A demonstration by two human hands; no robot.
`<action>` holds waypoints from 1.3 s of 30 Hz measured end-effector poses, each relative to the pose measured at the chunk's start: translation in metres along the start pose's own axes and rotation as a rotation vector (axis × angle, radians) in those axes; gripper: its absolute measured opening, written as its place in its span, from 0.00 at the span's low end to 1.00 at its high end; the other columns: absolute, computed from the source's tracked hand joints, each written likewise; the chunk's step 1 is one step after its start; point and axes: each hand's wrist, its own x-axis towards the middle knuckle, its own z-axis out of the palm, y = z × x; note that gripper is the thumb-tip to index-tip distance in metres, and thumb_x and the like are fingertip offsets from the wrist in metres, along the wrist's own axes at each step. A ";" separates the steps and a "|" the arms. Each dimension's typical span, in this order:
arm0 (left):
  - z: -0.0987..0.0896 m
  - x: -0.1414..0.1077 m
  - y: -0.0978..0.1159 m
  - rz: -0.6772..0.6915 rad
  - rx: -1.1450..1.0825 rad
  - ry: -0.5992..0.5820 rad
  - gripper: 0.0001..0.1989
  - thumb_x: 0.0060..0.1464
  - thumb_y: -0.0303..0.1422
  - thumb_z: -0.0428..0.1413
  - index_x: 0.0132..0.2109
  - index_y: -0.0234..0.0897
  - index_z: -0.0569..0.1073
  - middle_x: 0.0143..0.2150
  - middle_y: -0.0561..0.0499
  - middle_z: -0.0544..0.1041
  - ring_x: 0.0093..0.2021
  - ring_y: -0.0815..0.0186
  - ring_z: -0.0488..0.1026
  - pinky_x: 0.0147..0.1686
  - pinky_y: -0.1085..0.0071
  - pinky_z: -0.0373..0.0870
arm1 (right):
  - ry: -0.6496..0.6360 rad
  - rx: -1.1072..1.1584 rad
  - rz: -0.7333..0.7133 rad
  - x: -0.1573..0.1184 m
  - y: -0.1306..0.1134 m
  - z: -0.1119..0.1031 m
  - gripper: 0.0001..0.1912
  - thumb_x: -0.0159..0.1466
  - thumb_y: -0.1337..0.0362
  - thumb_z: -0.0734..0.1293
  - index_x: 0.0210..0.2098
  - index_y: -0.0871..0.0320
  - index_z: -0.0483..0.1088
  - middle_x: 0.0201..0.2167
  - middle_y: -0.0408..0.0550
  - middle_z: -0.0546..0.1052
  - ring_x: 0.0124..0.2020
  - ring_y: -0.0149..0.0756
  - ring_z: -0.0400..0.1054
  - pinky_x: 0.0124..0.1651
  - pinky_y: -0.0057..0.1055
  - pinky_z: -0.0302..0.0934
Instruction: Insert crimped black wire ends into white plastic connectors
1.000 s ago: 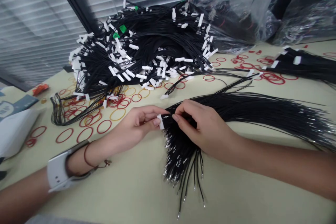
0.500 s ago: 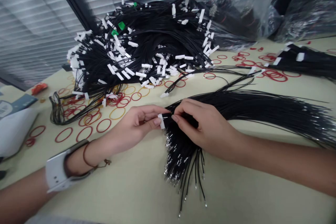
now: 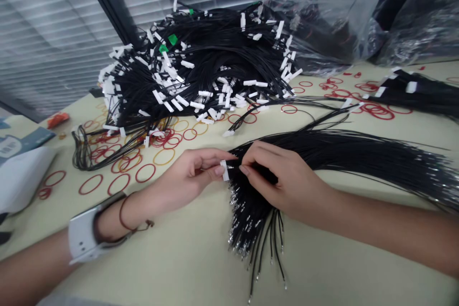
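Observation:
Between its thumb and fingers, my left hand [image 3: 195, 172] pinches a small white connector [image 3: 224, 170]. My right hand [image 3: 276, 172] is closed just to the right, its thumb and index fingertip pinching a thin black wire with a shiny metal tip that points at the connector. Beneath both hands lies a bundle of black wires [image 3: 251, 210] with bare metal tips fanned toward the front. More long black wires [image 3: 358, 150] stretch away to the right behind my right hand.
A large pile of black cables [image 3: 222, 57] with white connectors stands at the back. Red and yellow rubber bands [image 3: 164, 156] are scattered on the table [image 3: 172, 258]. Clear plastic bags [image 3: 322, 14] sit at the back right, and a white item [image 3: 25, 177] at the left edge.
The whole view has shifted slightly, with everything a little lower and to the right. My right fingertips are slightly farther from the connector, and the wire's metal tip shows more clearly.

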 end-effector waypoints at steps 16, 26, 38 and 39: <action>-0.004 0.001 0.000 0.038 0.017 -0.048 0.10 0.54 0.26 0.50 0.43 0.35 0.72 0.39 0.49 0.77 0.38 0.67 0.72 0.40 0.71 0.68 | 0.002 -0.059 -0.025 0.000 -0.004 0.003 0.07 0.61 0.70 0.54 0.29 0.60 0.61 0.30 0.47 0.66 0.32 0.30 0.58 0.34 0.27 0.56; -0.002 -0.001 0.001 0.052 0.027 -0.050 0.12 0.53 0.25 0.51 0.44 0.34 0.72 0.39 0.49 0.77 0.37 0.70 0.72 0.38 0.76 0.67 | 0.014 -0.078 -0.014 0.001 -0.005 0.006 0.06 0.60 0.70 0.55 0.28 0.61 0.59 0.28 0.46 0.64 0.31 0.29 0.57 0.33 0.27 0.54; -0.001 0.000 -0.001 0.052 -0.081 -0.058 0.11 0.53 0.25 0.51 0.44 0.35 0.73 0.39 0.50 0.78 0.37 0.71 0.73 0.39 0.76 0.69 | 0.014 0.013 -0.042 0.000 -0.002 0.003 0.06 0.62 0.70 0.54 0.29 0.60 0.59 0.28 0.44 0.63 0.31 0.28 0.57 0.35 0.26 0.53; -0.001 0.000 -0.001 0.048 -0.091 -0.057 0.11 0.53 0.24 0.51 0.44 0.35 0.73 0.39 0.50 0.78 0.37 0.71 0.73 0.39 0.76 0.69 | 0.018 0.017 -0.043 0.000 -0.002 0.004 0.06 0.62 0.70 0.54 0.29 0.60 0.59 0.28 0.44 0.63 0.31 0.28 0.57 0.35 0.26 0.53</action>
